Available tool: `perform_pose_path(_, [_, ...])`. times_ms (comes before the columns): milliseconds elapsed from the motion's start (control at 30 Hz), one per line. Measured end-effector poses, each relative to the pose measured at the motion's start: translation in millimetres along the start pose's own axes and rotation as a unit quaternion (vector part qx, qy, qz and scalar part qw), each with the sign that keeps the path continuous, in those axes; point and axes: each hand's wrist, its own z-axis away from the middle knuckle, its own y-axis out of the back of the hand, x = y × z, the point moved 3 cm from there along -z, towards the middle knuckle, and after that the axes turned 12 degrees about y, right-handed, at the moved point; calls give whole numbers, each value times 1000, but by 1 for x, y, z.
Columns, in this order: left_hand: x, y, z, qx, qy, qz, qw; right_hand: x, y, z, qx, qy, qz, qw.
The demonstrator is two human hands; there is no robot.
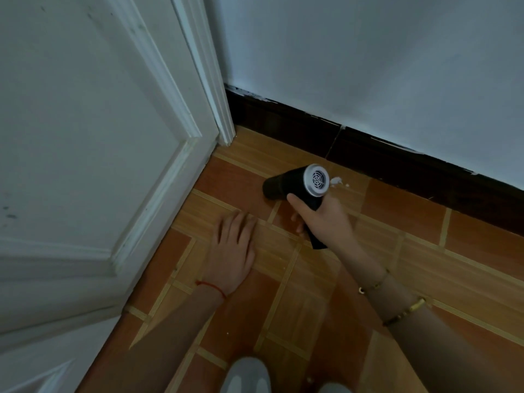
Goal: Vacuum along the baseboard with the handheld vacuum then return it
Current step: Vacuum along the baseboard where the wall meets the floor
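My right hand grips the handle of a black handheld vacuum. Its silver vented rear cap faces up toward me and its dark nozzle points left, low over the tiled floor. The dark baseboard runs along the foot of the white wall, a short way beyond the vacuum. A small white speck of debris lies on the floor just right of the vacuum's cap. My left hand rests flat on the tiles, fingers spread, left of the vacuum and holding nothing.
A white panelled door and its frame fill the left side, meeting the baseboard at the corner. Orange-brown floor tiles stretch to the right. Grey shoe tips show at the bottom edge.
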Motion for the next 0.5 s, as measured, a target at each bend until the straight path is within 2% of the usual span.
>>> perform_pose_path(200, [-3,-3,1,20,-9,42,999,-7,-22,-41,-23,52,13,998])
perform_pose_path(367, [-3,-4,0,32,-14,54,998,-6,-29,-60,35,81,48,995])
perform_pose_path(500, [-4,-5,1,35,-14,52,998,-15,-40,-70,-96,64,-16,993])
